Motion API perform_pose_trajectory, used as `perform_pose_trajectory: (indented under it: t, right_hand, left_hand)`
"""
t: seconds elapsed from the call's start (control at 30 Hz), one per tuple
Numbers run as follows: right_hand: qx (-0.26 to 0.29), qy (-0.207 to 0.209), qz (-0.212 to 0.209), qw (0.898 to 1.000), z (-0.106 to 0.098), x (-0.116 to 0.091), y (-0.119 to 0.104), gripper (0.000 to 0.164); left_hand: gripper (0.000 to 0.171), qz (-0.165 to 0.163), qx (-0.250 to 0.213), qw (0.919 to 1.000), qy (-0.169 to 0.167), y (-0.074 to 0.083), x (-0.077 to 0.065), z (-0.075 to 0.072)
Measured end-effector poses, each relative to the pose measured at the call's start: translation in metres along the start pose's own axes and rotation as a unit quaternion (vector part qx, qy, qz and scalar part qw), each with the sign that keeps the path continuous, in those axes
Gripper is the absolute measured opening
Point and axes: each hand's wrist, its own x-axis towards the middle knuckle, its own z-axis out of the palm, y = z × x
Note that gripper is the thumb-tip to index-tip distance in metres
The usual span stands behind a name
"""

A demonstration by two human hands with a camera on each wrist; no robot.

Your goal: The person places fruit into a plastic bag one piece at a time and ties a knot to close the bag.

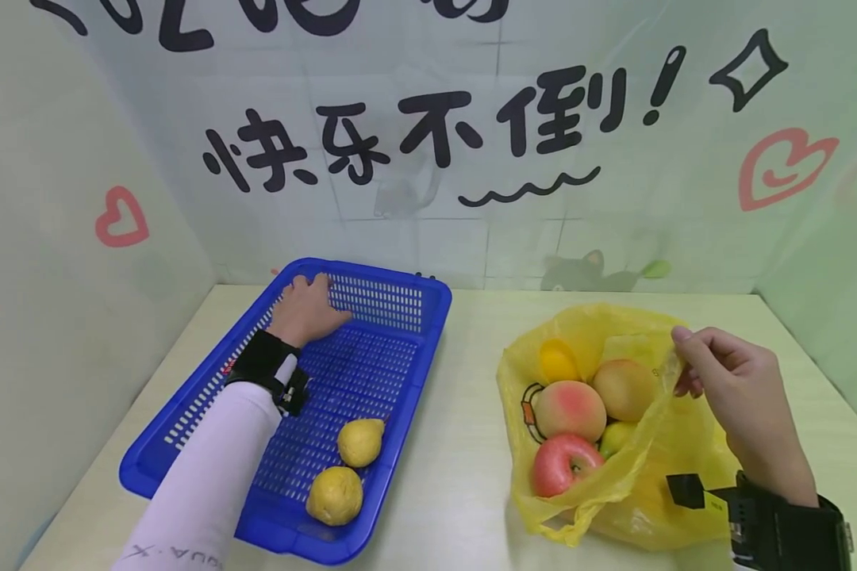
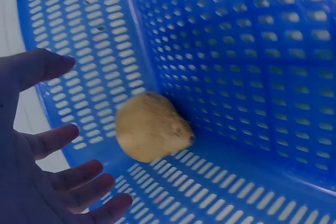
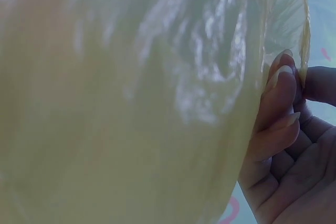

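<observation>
in the head view i have the left hand open, fingers spread, at the upper end of the blue plastic mesh basket; two round yellow pears sit at its lower end. at right, the right hand pinches the rim of the thin yellow plastic bag, i judge to keep its mouth wide over the red and yellow fruit. black lettering reads "快乐不倒!"; the white sleeve's print i can't make out. in the left wrist view, a brownish-yellow pear lies mid-frame in the basket's corner, apart from the fingers. in the right wrist view, the pinch shows at right.

L sleeve is wht w/ grey lettering & 2 wrist straps are blk.
</observation>
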Motion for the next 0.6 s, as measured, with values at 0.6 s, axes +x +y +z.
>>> perform_pose_trajectory:
  t: [0.6]
  right_hand:
    - [-0.019, -0.010, -0.002, 1.000, 0.000, 0.000, 0.002, 0.025]
  left_hand:
    - [0.085, -0.009, 0.080, 0.9956, -0.047, -0.009, 0.013, 0.020]
